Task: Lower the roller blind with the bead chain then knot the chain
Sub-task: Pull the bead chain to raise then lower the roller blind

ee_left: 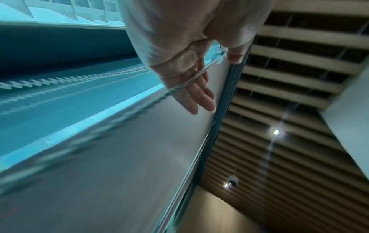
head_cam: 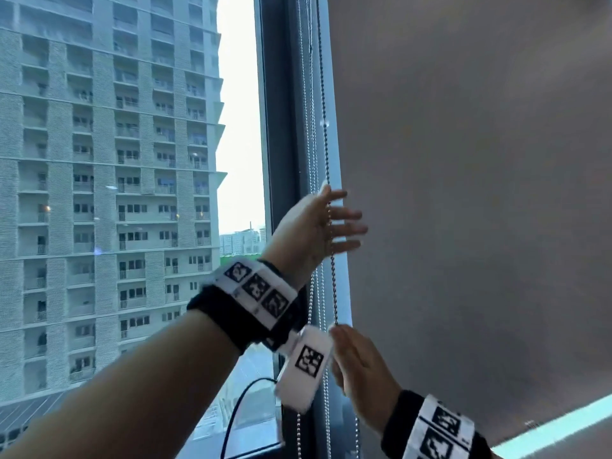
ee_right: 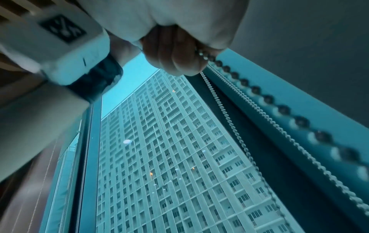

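The grey roller blind [head_cam: 480,193] covers the right window pane, and its bottom edge [head_cam: 563,422] shows at the lower right. A dark bead chain [head_cam: 326,144] hangs along the blind's left edge. My left hand [head_cam: 331,223] is raised with its fingers straight and spread, and the chain runs across its palm. The left wrist view shows the chain [ee_left: 196,74] lying over the straight fingers [ee_left: 199,97]. Lower down, my right hand [head_cam: 354,362] grips the chain. In the right wrist view its fingers [ee_right: 175,52] are curled round the chain [ee_right: 267,98].
Pale bead chains [head_cam: 311,293] hang beside the dark one against the dark window frame [head_cam: 284,127]. The left pane shows a tall apartment building [head_cam: 99,160] outside. A black cable [head_cam: 238,412] loops below my left wrist. A slatted ceiling [ee_left: 289,94] is overhead.
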Available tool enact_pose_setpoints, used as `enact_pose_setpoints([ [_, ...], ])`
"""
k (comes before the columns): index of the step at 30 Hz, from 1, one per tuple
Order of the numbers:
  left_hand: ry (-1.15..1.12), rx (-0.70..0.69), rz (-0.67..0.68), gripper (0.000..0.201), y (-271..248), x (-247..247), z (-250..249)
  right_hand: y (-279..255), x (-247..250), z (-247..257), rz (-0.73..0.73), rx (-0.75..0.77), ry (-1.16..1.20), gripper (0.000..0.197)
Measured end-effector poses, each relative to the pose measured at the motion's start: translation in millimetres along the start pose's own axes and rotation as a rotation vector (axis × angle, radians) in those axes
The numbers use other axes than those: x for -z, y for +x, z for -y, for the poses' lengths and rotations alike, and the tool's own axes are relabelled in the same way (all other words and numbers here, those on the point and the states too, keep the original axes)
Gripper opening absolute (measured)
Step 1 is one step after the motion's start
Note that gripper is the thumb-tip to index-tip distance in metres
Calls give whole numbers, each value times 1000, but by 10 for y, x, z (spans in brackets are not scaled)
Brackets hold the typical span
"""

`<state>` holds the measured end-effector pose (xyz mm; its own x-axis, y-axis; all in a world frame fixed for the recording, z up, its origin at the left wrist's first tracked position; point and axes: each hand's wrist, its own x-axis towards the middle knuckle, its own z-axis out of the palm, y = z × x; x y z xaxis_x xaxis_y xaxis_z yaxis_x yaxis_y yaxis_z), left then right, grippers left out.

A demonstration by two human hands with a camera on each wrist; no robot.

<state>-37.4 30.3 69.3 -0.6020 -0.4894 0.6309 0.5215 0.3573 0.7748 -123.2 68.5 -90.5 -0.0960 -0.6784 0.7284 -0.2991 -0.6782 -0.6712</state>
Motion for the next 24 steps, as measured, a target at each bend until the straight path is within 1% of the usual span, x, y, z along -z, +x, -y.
enact_pose_setpoints([
  [2,-53,-19,-75,35,92,-87,-172,-38,15,-61,23,-10,18,41],
  [4,-36,-41,-144,36,152,-135,-237,-28,40,-87,61,0,32,42],
  [5,-9,-63,-156,36,164,-152,-236,-11,60,-88,82,0,30,44],
  [7,13,-94,-143,37,159,-172,-230,32,101,-63,119,-32,33,47],
  [9,7,-110,-120,37,141,-185,-235,106,156,-40,136,-88,15,59],
  [11,15,-119,-112,37,110,-182,-220,199,217,-2,104,-114,-25,67],
  [13,39,-128,-114,36,51,-155,-144,328,265,91,78,-74,-67,63],
  [16,81,-113,-120,37,-98,-119,74,555,289,345,-3,-27,-27,53],
  [19,124,-50,-153,37,-316,-100,371,727,276,592,-70,29,23,57],
  [21,124,-14,-143,35,-476,-85,565,817,276,726,-60,60,39,56],
  [24,126,22,-126,33,-637,-60,745,907,261,881,-3,90,93,42],
])
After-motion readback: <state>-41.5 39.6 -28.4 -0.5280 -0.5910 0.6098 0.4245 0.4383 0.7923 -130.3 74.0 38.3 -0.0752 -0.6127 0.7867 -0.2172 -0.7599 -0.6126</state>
